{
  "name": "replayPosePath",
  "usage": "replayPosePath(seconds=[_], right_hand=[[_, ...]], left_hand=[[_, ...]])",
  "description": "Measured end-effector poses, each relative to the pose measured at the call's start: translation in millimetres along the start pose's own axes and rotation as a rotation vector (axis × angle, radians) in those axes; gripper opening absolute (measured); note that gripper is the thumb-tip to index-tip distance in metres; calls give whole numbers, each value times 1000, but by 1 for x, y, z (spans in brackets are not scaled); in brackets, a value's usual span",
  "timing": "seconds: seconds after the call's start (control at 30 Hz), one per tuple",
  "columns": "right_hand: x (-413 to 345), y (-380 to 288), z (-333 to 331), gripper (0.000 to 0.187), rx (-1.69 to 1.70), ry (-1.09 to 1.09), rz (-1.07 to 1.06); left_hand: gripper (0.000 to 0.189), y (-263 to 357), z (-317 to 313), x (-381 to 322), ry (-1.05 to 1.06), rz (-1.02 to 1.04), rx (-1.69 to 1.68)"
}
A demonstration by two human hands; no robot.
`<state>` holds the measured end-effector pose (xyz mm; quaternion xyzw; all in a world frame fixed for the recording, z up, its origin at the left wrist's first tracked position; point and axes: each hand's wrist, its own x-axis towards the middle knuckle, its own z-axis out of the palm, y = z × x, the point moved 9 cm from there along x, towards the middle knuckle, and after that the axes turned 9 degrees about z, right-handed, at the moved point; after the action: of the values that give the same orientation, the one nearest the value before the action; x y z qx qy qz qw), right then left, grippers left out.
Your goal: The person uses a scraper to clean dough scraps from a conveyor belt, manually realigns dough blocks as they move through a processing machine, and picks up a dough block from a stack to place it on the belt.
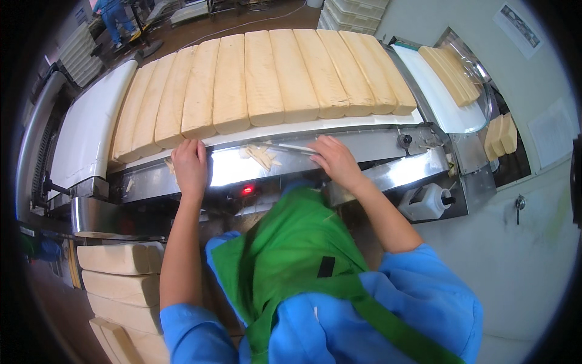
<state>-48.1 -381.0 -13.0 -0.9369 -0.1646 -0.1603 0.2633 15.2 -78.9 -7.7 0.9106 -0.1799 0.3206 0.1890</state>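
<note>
Long pale dough-like blocks (263,77) lie side by side on a white conveyor belt (227,138) in front of me. My left hand (189,164) is at the belt's near edge, its fingers curled against the lower end of one block; whether it holds anything cannot be told. My right hand (334,157) grips a thin, long tool, seemingly a knife (288,147), pointing left over the metal ledge (227,166). Beneath the tool's tip lies a small heap of pale trimmings (261,156) on that ledge.
More blocks (113,273) are stacked at lower left. At right, thinner slabs (448,75) stand on a white belt beside a wall opening. A white plastic jug (425,201) sits below the ledge. A co-worker in blue (113,18) and stacked crates (352,16) are farther back.
</note>
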Motion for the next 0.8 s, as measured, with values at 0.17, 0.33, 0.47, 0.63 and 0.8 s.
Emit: replayPosePath(seconds=[0.17,0.33,0.47,0.63,0.8], right_hand=[[-29,44,-15,20,161,40,257],[-58,110,-59,33,561,312,631],[-49,108,-48,37,755,213,773],[-51,100,-44,38,878,187,906],[-52,83,-39,40,878,150,987]], left_hand=[[24,-1,0,0,9,-1,-9],[25,1,0,0,2,-11,-19],[25,2,-1,1,1,-3,-15],[25,1,-2,0,3,0,-15],[25,2,-3,1,0,-8,-38]])
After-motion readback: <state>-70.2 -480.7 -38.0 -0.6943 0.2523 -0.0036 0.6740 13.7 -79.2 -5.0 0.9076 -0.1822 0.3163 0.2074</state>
